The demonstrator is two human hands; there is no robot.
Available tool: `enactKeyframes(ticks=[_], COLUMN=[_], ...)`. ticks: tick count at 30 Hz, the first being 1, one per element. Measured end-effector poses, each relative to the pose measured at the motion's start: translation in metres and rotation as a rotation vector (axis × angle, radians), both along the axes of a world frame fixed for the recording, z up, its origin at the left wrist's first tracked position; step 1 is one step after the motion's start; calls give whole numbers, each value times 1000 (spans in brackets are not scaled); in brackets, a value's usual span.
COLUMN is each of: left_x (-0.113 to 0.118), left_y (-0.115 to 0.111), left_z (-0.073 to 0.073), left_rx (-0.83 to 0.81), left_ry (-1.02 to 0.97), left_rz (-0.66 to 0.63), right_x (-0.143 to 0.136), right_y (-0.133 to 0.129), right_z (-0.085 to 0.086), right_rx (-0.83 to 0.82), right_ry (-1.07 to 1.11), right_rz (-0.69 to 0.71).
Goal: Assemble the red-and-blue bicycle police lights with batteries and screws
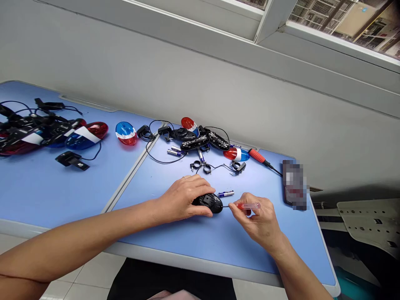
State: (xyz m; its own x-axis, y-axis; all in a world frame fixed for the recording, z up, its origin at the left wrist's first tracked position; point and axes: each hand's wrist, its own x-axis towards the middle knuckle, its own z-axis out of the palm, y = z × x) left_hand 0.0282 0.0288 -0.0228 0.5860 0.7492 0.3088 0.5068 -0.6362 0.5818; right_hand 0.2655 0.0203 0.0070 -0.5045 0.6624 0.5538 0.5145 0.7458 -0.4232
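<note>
Near the front middle of the blue table, my left hand is wrapped round a black oval housing, fingers over its far side and thumb on the near side. My right hand grips a screwdriver with a clear and red handle. The screwdriver's thin shaft points left, its tip at the right end of the housing; whether it sits in a screw is too small to tell. Just behind the housing lies a blue and white battery.
Behind my hands lie black housings, batteries, ring clamps, cables and red-blue covers. A red-handled tool and a phone are at right. Several assembled red-blue units crowd the far left. A wall borders the table's back.
</note>
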Motion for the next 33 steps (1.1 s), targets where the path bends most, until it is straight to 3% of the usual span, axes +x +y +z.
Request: enactKeyframes(ticks=[14,25,33], left_x=[2,3,1], left_y=[-2,-1,6], left_z=[1,-2,4], left_rx=[14,41,-108], left_ry=[18,8,94], left_rz=[10,14,-15], right_x=[-14,-16,-9], right_y=[-7,-7,-6], right_z=[-14,-22,-13], right_rx=[90,168,234], right_ry=[87,173,332], right_rz=[-225,-247,-100])
